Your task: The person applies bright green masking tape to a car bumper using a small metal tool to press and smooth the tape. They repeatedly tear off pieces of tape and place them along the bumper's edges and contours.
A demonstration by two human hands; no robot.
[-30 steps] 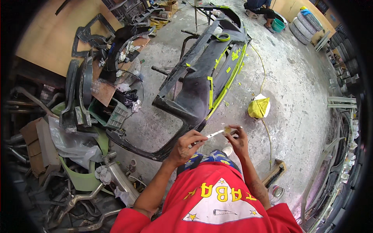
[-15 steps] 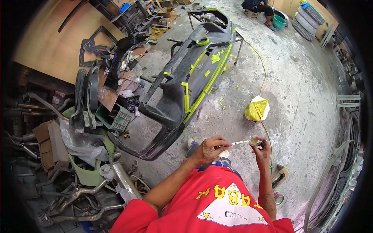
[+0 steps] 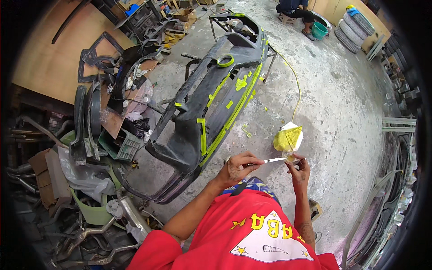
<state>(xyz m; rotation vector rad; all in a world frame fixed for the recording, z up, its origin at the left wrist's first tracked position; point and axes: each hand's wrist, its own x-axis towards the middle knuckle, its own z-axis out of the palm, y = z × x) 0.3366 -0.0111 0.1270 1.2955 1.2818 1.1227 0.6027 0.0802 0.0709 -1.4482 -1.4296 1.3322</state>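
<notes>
Pinched in the fingers of my left hand (image 3: 237,170) is a thin white stick (image 3: 273,159) with a dark mark near my fingertips. Its far end meets the small round cup (image 3: 290,157), whose inside looks yellowish. Thumb and fingers of my right hand (image 3: 299,173) grip that cup by its edge. Ahead and to the left stands a dark car bumper (image 3: 191,135) on a metal stand, with strips of yellow-green masking tape (image 3: 229,120) along it. A roll of the same tape (image 3: 225,60) rests on top of the bumper.
A yellow cloth (image 3: 288,137) over something white lies on the concrete floor beyond my hands, near a thin yellow hose (image 3: 297,85). Scrap parts and a green crate (image 3: 128,146) crowd the left. Stacked tyres (image 3: 353,30) and a seated person (image 3: 294,11) by a green basin (image 3: 319,30) are farther off.
The view has shifted, so the bumper and cloth sit farther left and the bumper lower. Both hands keep their grips, and the cup now appears tipped more toward me.
</notes>
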